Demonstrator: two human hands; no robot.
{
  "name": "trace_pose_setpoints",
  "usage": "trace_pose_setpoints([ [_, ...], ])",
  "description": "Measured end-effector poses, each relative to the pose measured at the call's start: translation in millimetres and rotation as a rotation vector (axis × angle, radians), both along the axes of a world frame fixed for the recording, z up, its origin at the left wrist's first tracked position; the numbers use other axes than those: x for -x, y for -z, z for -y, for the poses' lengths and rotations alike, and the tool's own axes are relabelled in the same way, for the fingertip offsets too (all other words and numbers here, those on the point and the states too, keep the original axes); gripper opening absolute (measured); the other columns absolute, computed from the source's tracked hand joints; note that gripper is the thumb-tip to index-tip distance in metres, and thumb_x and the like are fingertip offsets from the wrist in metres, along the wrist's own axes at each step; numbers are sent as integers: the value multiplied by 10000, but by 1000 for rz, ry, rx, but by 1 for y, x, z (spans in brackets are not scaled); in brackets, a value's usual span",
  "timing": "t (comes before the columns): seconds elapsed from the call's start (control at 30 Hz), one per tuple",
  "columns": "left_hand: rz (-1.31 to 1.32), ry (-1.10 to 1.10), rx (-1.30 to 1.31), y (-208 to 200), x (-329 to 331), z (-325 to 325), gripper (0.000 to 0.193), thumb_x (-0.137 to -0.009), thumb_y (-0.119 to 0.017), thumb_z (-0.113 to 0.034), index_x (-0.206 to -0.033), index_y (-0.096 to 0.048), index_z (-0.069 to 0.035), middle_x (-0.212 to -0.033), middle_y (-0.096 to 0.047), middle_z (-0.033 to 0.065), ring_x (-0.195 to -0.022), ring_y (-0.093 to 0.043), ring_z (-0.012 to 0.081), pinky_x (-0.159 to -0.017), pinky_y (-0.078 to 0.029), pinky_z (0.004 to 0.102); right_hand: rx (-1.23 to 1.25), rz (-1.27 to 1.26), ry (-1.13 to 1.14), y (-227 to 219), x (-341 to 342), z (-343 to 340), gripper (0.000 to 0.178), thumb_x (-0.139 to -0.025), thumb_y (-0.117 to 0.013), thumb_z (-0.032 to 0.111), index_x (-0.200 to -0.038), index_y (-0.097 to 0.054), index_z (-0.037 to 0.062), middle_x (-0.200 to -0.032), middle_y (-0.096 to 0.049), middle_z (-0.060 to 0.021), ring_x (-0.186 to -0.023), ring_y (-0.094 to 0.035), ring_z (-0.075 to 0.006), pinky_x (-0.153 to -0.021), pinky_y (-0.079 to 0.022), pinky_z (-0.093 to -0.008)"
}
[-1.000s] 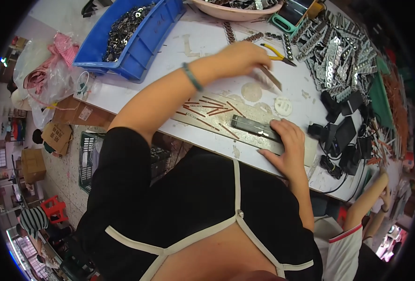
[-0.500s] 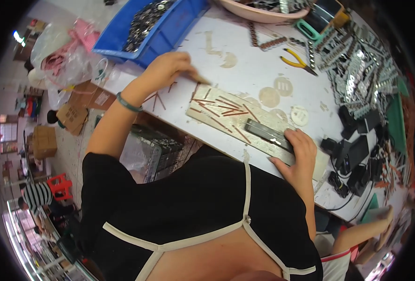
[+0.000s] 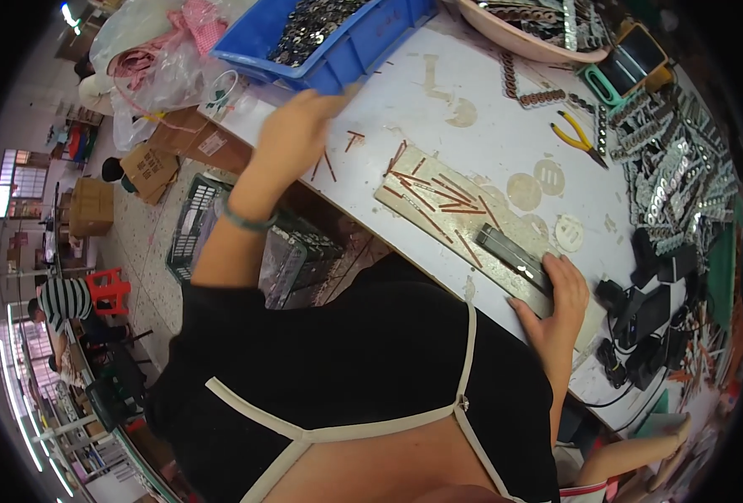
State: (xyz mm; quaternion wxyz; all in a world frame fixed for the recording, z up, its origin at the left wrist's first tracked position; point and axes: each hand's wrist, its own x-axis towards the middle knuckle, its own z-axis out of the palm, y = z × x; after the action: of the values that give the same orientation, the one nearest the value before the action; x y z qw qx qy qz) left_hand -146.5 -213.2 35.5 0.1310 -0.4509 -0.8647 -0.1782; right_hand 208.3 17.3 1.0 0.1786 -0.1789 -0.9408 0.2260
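Observation:
My left hand (image 3: 294, 134) is raised just in front of the blue bin (image 3: 333, 71), over the table's near edge. Its fingers are smeared by motion, so whether anything is in them cannot be told. My right hand (image 3: 562, 302) is closed across the right end of a pale flat board (image 3: 438, 214), thumb at the near edge and fingers at the far side. A dark metal bar (image 3: 510, 256) lies on the board, its right end beside my right fingers. Several thin reddish-brown strips (image 3: 455, 201) are scattered over the board's left part.
Small dark metal pieces (image 3: 308, 29) fill the bin. Yellow-handled pliers (image 3: 577, 138) lie beyond the board, near a heap of silvery linked strips (image 3: 673, 168). A pink basin (image 3: 539, 42) stands at the back. Black adapters and cables (image 3: 639, 323) lie right; another person's arm (image 3: 631, 457) shows lower right.
My left hand has swung away from the board's left end toward the bin. My right hand stays on the board. The whole view has shifted, moving the table rightward in the picture.

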Motion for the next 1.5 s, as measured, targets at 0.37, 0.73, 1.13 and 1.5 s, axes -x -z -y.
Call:
trace_pose_setpoints([
  [0.37, 20, -249, 291, 38, -45, 3, 198, -840, -493, -67, -978, -601, 25, -887, -616, 187, -745, -652, 372, -655, -539, 449, -33, 2, 4, 5, -2, 1, 730, -590, -840, 189, -1256, -575, 52, -1274, -587, -133, -1240, -492, -344, -1055, -351, -428],
  [0.73, 552, 176, 48, -11, -27, 10, 208, -905, -557, -173, -993, -626, 2, -735, -590, 155, -696, -600, 272, -611, -447, 362, -36, -23, 13, 6, -4, 3, 718, -602, -831, 183, -1264, -579, 62, -1272, -581, -167, -1234, -495, -355, -1049, -360, -425],
  [1.13, 419, 207, -23, 31, -31, -6, 452, -880, -585, -171, -1304, -525, -28, -978, -659, 247, -890, -646, 377, -762, -495, 408, -34, -17, 8, 5, -3, 3, 718, -600, -833, 182, -1262, -580, 67, -1274, -580, -162, -1238, -492, -349, -1052, -355, -425],
  [1.5, 412, 29, -48, 39, -59, -16, 419, -864, -546, -139, -1271, -516, -48, -871, -659, 236, -820, -633, 419, -724, -504, 489, -37, -24, 4, 5, -2, 2, 690, -630, -836, 218, -1256, -582, 74, -1248, -595, -144, -1229, -492, -350, -1042, -352, -445],
])
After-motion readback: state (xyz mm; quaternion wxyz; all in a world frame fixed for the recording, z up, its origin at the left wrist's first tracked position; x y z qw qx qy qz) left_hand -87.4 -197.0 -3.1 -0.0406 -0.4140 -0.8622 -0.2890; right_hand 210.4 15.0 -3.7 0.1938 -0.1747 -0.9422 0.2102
